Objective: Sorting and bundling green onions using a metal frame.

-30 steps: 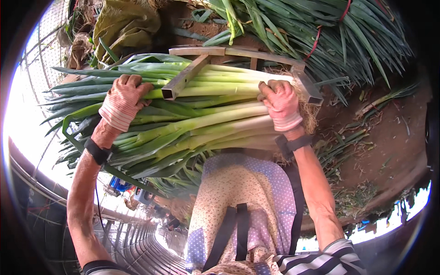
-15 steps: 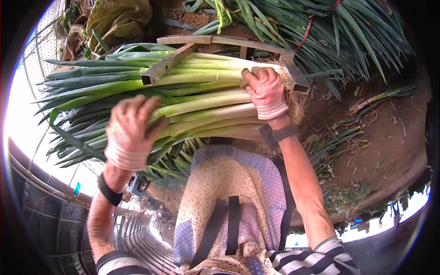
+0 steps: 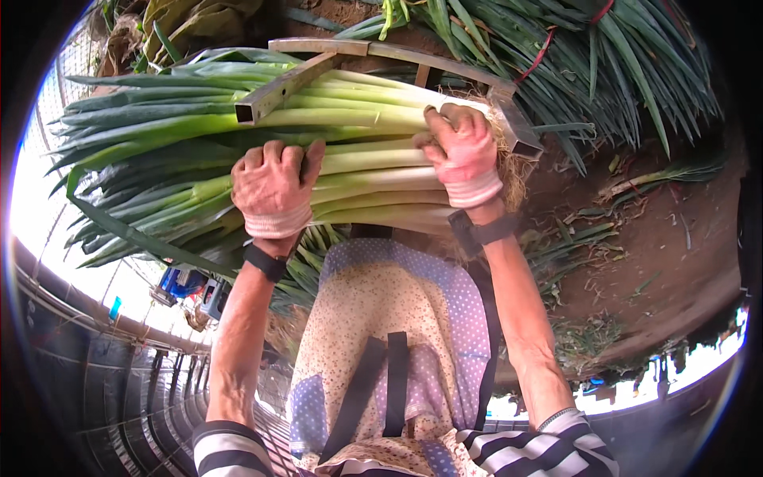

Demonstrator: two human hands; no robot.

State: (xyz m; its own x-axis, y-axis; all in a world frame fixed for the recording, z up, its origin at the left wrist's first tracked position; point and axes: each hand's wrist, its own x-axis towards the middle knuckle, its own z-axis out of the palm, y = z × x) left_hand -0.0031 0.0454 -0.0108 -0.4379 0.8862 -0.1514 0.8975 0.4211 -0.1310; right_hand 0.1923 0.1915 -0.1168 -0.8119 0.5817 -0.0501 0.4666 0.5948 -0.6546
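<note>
A thick pile of long green onions (image 3: 381, 155) lies crosswise in front of me, leaves to the left and white stems and roots to the right. It rests in a metal frame (image 3: 290, 86) of square tubing. My left hand (image 3: 274, 184), in a striped glove with bare fingertips, is closed over the onions where the leaves turn pale. My right hand (image 3: 463, 155), gloved alike, grips the white stems close to the roots, its fingers bent over them. The undersides of both grips are hidden.
Bundles of green onions (image 3: 556, 63) with red ties lie on the soil at the far right. Loose onions and trimmings (image 3: 588, 334) are scattered on the ground at right. A yellowish sack (image 3: 187, 32) sits far left. My patterned apron (image 3: 389, 302) is close below the pile.
My left hand has moved right and slightly up, from above the leaves onto the onions, and has closed on them. My right hand stays at the root end. The view has shifted slightly.
</note>
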